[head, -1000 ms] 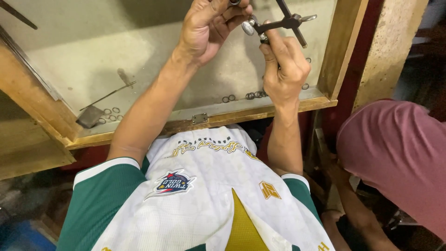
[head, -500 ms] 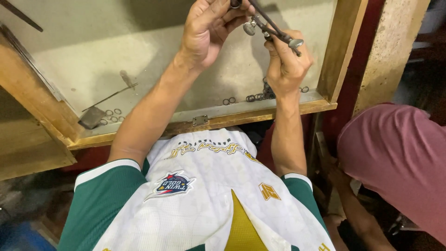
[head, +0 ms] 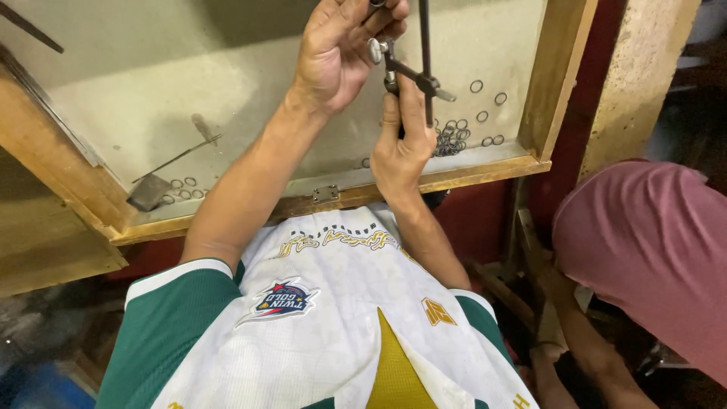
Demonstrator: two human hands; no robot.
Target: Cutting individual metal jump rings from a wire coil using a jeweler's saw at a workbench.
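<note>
Now the cross-shaped metal tool (head: 415, 72) stands with its long rod upright, turned from its earlier slant. Left hand (head: 341, 57) pinches its upper end; right hand (head: 401, 144) clamps the stem, apparently. Loose rings (head: 454, 136) lie below on the tray (head: 560, 83).

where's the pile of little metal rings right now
In the head view, the pile of rings lies on the tray's pale floor near its right wooden rim, just right of the right hand.
</note>
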